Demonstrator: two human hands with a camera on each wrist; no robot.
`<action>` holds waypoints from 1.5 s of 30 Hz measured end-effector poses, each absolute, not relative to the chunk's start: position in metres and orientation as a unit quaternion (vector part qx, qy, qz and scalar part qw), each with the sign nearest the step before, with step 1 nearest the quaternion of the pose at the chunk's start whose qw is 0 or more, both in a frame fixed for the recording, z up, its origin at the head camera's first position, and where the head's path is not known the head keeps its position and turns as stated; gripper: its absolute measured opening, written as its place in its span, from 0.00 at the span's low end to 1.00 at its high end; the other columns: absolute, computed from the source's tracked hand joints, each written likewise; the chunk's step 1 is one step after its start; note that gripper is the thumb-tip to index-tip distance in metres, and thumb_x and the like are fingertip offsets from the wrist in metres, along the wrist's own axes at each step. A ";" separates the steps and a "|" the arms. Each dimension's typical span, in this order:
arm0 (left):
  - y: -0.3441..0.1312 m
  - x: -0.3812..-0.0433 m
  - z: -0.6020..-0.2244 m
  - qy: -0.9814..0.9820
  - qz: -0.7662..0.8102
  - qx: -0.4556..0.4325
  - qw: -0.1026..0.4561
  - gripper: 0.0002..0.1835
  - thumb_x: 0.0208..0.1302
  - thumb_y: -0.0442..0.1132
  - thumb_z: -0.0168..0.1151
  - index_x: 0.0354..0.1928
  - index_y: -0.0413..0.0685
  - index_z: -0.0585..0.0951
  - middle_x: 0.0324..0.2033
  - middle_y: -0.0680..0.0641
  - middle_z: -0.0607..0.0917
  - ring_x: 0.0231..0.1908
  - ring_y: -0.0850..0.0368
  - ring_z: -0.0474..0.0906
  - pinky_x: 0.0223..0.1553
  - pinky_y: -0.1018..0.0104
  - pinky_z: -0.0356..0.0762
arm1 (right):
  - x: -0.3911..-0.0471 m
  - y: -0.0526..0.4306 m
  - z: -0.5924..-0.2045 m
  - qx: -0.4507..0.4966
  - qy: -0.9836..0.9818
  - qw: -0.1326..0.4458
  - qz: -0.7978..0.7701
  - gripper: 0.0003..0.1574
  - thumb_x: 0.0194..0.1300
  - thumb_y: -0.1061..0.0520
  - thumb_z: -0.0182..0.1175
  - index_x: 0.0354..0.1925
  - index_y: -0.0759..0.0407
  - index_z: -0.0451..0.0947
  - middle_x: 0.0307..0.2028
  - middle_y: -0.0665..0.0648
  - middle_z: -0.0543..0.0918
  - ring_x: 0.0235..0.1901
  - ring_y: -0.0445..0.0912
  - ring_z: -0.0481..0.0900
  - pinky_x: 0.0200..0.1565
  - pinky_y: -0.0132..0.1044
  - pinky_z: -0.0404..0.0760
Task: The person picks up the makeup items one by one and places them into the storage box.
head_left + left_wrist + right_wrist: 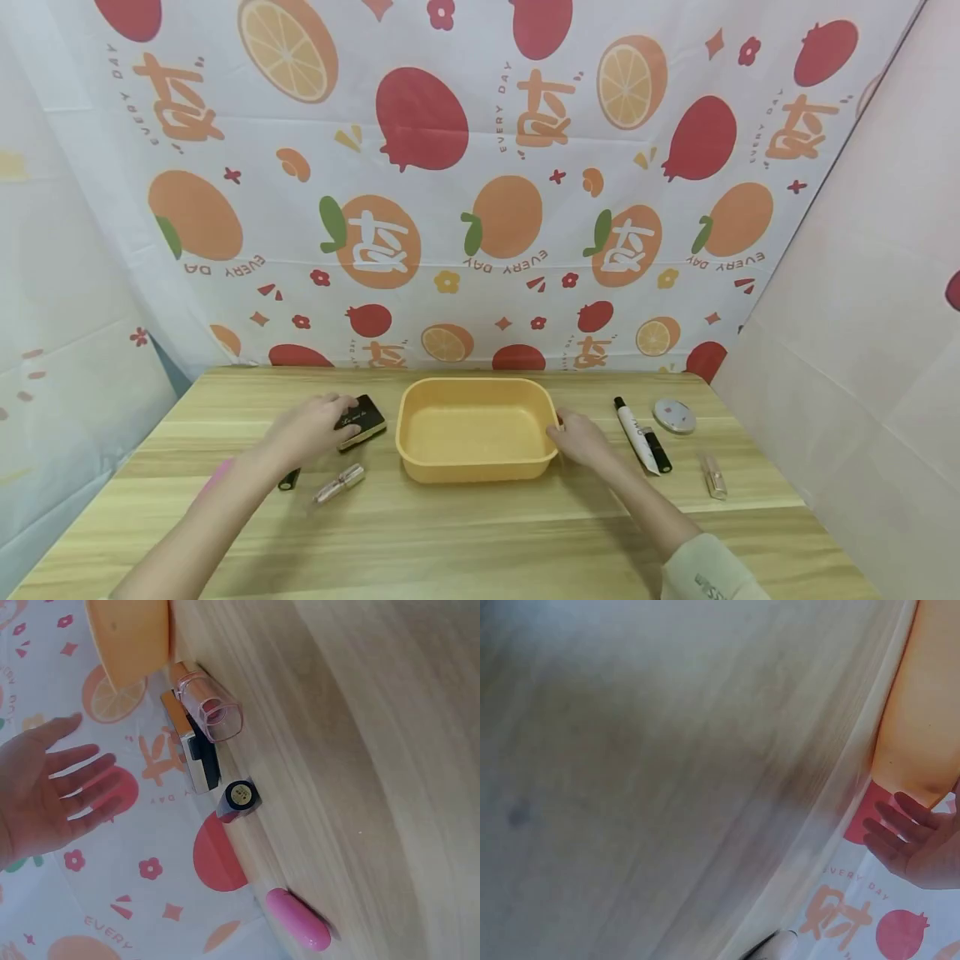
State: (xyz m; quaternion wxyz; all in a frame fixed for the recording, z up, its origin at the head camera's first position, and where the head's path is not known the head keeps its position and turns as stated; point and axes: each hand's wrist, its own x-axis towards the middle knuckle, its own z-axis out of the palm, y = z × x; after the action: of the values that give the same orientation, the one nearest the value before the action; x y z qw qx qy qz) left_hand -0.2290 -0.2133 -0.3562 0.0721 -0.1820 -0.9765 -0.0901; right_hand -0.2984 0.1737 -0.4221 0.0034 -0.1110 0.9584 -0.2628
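My left hand [322,425] is over a flat black box with a gold edge [367,423], its fingertips at the box's top. The left wrist view shows that hand [56,787] with fingers spread and nothing gripped. My right hand [581,437] touches the right end of a yellow plastic bin [480,473]. In the right wrist view its loosely extended fingers [900,825] lie beside the bin's wall [922,712]. Near the left hand lie a clear-capped lipstick [341,483] and a black-ended tube [288,479], partly hidden by the forearm.
A pink oval item [298,919] lies at the left. Right of the bin are a white tube with a black cap [636,437], a black lipstick [657,450], a round compact [675,415] and a pinkish lipstick [714,477]. A fruit-print cloth [480,292] hangs behind the table.
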 end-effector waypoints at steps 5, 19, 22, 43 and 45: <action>-0.214 -0.223 -0.360 -0.975 -0.085 -0.198 0.060 0.17 0.55 0.37 0.65 0.44 0.33 0.78 0.36 0.41 0.79 0.36 0.45 0.77 0.33 0.54 0.78 | -0.298 0.172 -0.424 -0.115 0.951 0.004 -0.286 0.18 0.63 0.57 0.53 0.47 0.69 0.73 0.28 0.55 0.78 0.24 0.45 0.74 0.26 0.37 0.75; -0.215 -0.211 -0.377 -0.975 -0.089 -0.200 0.038 0.19 0.50 0.37 0.68 0.43 0.34 0.77 0.31 0.42 0.78 0.33 0.45 0.77 0.33 0.51 0.78 | -0.295 0.170 -0.423 -0.096 0.952 0.006 -0.291 0.19 0.63 0.57 0.51 0.47 0.68 0.73 0.23 0.53 0.75 0.20 0.44 0.71 0.22 0.35 0.70; -0.214 -0.208 -0.378 -0.976 -0.088 -0.195 0.029 0.21 0.49 0.37 0.69 0.44 0.33 0.77 0.35 0.37 0.79 0.36 0.41 0.77 0.34 0.48 0.78 | -0.294 0.169 -0.422 -0.095 0.952 0.008 -0.290 0.19 0.63 0.57 0.51 0.48 0.69 0.72 0.23 0.53 0.75 0.21 0.44 0.71 0.22 0.35 0.70; -0.212 -0.201 -0.389 -0.981 -0.101 -0.166 0.011 0.20 0.48 0.33 0.65 0.45 0.33 0.77 0.36 0.40 0.79 0.32 0.47 0.76 0.28 0.50 0.77 | -0.294 0.165 -0.422 -0.082 0.958 0.000 -0.276 0.18 0.62 0.56 0.51 0.46 0.67 0.74 0.22 0.52 0.74 0.20 0.44 0.70 0.23 0.35 0.70; -0.211 -0.200 -0.391 -0.981 -0.097 -0.168 0.017 0.18 0.48 0.32 0.64 0.43 0.34 0.77 0.34 0.41 0.79 0.31 0.48 0.75 0.26 0.52 0.77 | -0.294 0.166 -0.422 -0.084 0.958 -0.002 -0.276 0.19 0.62 0.57 0.51 0.47 0.68 0.73 0.22 0.52 0.75 0.20 0.44 0.71 0.22 0.35 0.70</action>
State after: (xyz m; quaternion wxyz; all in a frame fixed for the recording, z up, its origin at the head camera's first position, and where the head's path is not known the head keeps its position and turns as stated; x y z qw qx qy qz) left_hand -0.2004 -0.2106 -0.3915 0.0174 -0.1684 -0.9808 -0.0969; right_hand -0.2938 0.1658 -0.4220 -0.0015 -0.0838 0.9576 -0.2756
